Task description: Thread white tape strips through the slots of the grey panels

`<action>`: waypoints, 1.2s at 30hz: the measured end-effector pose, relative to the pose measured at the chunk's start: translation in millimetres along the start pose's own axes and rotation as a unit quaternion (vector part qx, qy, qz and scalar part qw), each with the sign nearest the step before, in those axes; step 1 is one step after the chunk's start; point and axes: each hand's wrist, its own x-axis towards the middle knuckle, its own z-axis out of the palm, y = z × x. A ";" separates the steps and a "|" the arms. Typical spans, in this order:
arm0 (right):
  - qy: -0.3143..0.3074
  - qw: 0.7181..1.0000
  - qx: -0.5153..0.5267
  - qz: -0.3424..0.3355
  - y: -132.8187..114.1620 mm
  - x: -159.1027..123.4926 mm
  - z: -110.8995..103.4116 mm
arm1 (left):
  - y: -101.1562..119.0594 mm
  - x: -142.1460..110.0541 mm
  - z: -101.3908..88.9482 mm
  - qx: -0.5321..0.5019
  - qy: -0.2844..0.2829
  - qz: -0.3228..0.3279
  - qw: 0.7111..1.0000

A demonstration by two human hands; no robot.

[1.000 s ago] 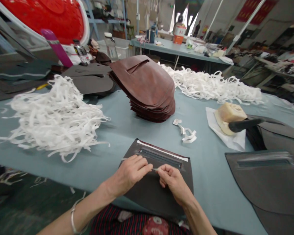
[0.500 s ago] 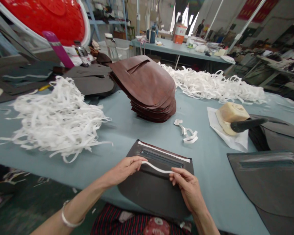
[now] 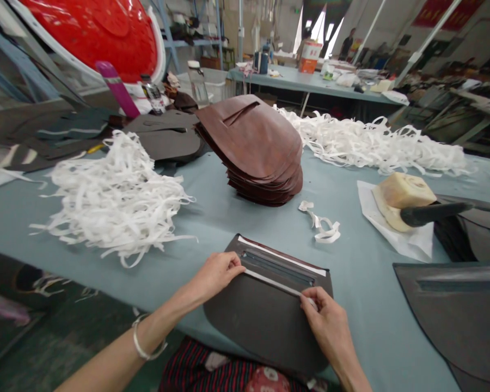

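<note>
Standing beyond the dark panel (image 3: 265, 321) is a brown stack (image 3: 257, 144).

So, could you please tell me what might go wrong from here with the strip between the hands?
The narrow white strip is pinched near its ends by the left hand and right hand, so uneven movement might skew it against the slot.
The dark slotted panel reaches close to the table's near edge, so a nudge could shift it.
The brown stack's top pieces jut out leftward and might slide if bumped.
</note>
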 end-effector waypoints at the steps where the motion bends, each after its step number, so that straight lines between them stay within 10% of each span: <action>1: 0.010 1.000 -0.020 -0.006 -0.1 0.9 -0.9 | 1.3 1.1 -0.1 0.005 0.005 -0.003 1.000; 32: -0.030 0.995 -0.076 0.059 18.3 24.6 -12.1 | 0.2 24.2 9.0 0.123 0.043 -0.101 0.986; 36: -0.047 0.995 -0.009 0.082 15.9 24.8 -15.3 | 1.7 14.9 21.1 0.173 0.101 -0.034 0.979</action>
